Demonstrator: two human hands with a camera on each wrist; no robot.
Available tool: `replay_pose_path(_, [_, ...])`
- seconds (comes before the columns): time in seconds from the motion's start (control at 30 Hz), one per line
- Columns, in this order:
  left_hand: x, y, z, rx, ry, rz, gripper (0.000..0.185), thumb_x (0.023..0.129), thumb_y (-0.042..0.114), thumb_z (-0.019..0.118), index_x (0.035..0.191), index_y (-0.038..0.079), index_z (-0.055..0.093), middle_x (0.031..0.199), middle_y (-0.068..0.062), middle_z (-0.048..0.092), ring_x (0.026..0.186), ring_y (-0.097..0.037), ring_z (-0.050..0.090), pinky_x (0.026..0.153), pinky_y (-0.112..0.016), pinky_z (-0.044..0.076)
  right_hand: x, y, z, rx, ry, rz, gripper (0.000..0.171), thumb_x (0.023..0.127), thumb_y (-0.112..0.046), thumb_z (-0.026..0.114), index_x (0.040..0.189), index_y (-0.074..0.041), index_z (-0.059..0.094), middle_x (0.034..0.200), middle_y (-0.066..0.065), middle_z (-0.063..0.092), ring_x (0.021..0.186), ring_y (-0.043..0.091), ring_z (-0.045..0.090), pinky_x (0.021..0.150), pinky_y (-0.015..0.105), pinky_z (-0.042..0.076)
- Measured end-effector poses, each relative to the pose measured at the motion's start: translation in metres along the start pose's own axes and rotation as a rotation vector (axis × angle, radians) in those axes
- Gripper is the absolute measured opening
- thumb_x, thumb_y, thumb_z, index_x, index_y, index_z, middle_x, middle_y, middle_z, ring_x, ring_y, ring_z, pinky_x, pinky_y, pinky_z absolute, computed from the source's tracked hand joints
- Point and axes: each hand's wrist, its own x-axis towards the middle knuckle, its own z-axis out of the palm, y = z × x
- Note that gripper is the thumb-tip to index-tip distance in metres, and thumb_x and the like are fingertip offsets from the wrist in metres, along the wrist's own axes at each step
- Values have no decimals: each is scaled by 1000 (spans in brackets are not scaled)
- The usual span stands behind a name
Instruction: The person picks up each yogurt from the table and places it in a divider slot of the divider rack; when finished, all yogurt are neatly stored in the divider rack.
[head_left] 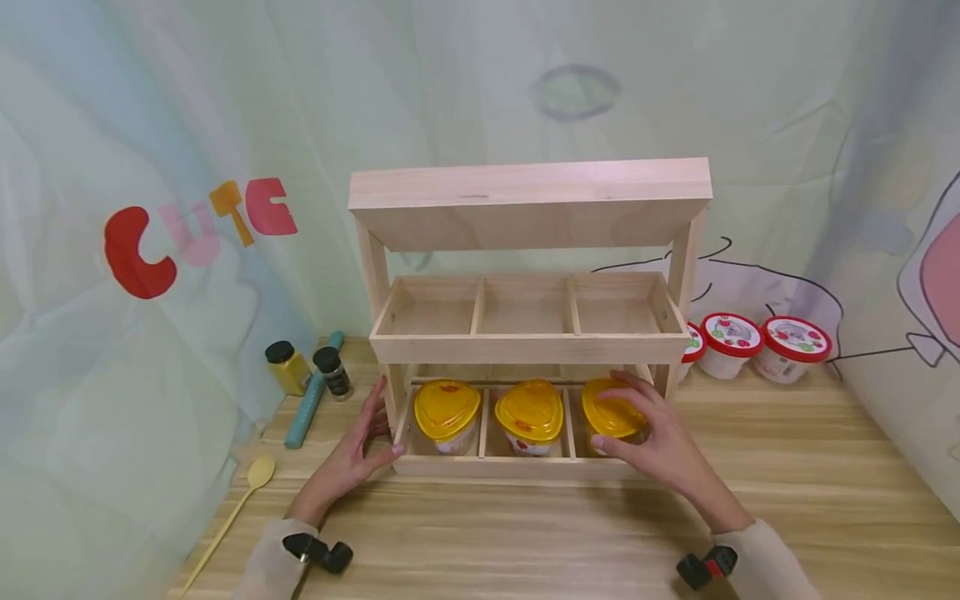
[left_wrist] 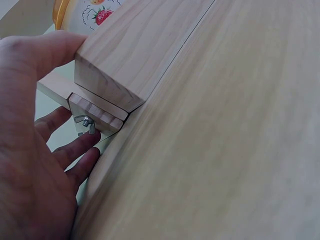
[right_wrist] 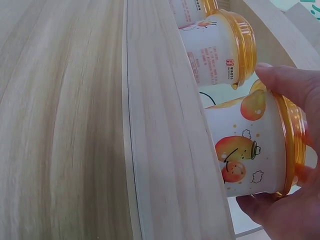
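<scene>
A two-tier wooden rack [head_left: 528,348] stands on the table. Its lower tray holds three white cups with yellow lids, one per compartment: a left cup [head_left: 448,412], a middle cup [head_left: 530,412] and a right cup [head_left: 611,410]. My right hand [head_left: 660,437] grips the right cup around its lid, thumb at the near side and fingers over the far side; fruit drawings show on this cup's wall [right_wrist: 245,145]. My left hand [head_left: 352,458] holds the rack's lower left corner, thumb on the front board [left_wrist: 112,55] and fingers beside a wing nut [left_wrist: 86,121].
Behind the rack on the right stand three red-lidded tubs [head_left: 729,343]. To the left are a yellow jar [head_left: 288,368], a dark-capped spice jar [head_left: 333,373], a teal rod [head_left: 306,412] and a yellow spoon [head_left: 258,473]. A printed curtain [head_left: 480,100] hangs behind.
</scene>
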Motion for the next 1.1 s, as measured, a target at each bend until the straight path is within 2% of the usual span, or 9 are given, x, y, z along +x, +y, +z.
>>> replay_pose_path(0.3, [-2, 1, 0, 14, 0, -14, 109, 99, 10, 74, 175, 28, -2, 169, -30, 37, 135, -16, 60, 113, -19, 42, -2, -4, -5, -13, -1, -10, 55, 84, -31, 92, 134, -26, 70, 166, 17, 47, 151, 50, 41, 113, 83, 35])
replay_pose_path(0.37, [-3, 1, 0, 13, -1, -17, 109, 99, 10, 74, 175, 28, -2, 169, -30, 37, 135, -16, 60, 113, -18, 42, -4, -4, -7, -15, -1, -7, 57, 84, -31, 93, 136, -26, 69, 166, 15, 46, 152, 49, 41, 113, 82, 36])
replay_pose_path(0.6, [-2, -1, -1, 3, 4, -4, 109, 99, 8, 74, 175, 27, -1, 168, -31, 37, 133, -2, 57, 113, -17, 41, -10, -9, -22, -9, 4, 3, 60, 84, -31, 93, 138, -25, 68, 168, 14, 46, 154, 48, 40, 115, 81, 35])
replay_pose_path(0.83, [0, -3, 0, 0, 7, 17, 108, 99, 7, 74, 175, 24, -1, 167, -33, 37, 134, -13, 60, 113, -18, 43, -19, -13, -40, -10, 17, 10, 62, 84, -28, 94, 139, -23, 67, 167, 13, 47, 153, 49, 41, 111, 84, 35])
replay_pose_path(0.93, [0, -3, 1, -4, 1, 20, 108, 99, 6, 73, 175, 24, -1, 167, -33, 37, 134, -11, 60, 113, -19, 44, -24, -12, -48, -20, 35, -2, 63, 83, -24, 94, 140, -21, 67, 167, 14, 48, 153, 48, 41, 109, 84, 37])
replay_pose_path(1.0, [1, -2, 1, -6, 2, 15, 108, 99, 7, 73, 175, 26, -1, 168, -32, 38, 133, -6, 59, 113, -18, 43, -26, -11, -53, -39, 48, -6, 64, 83, -23, 94, 140, -21, 67, 166, 13, 48, 151, 45, 44, 109, 76, 44])
replay_pose_path(1.03, [0, -2, 1, -4, 1, 13, 108, 99, 7, 73, 175, 26, -1, 168, -31, 37, 133, -4, 58, 113, -18, 43, -27, -11, -55, -54, 53, -3, 64, 83, -23, 94, 140, -22, 67, 166, 12, 49, 149, 44, 46, 111, 67, 48])
replay_pose_path(1.1, [0, -1, 1, -1, 0, 11, 108, 99, 8, 73, 175, 27, -1, 168, -31, 37, 133, -1, 57, 113, -18, 42, -28, -8, -59, -84, 61, 3, 64, 83, -25, 94, 141, -24, 67, 166, 11, 50, 146, 40, 49, 109, 41, 53])
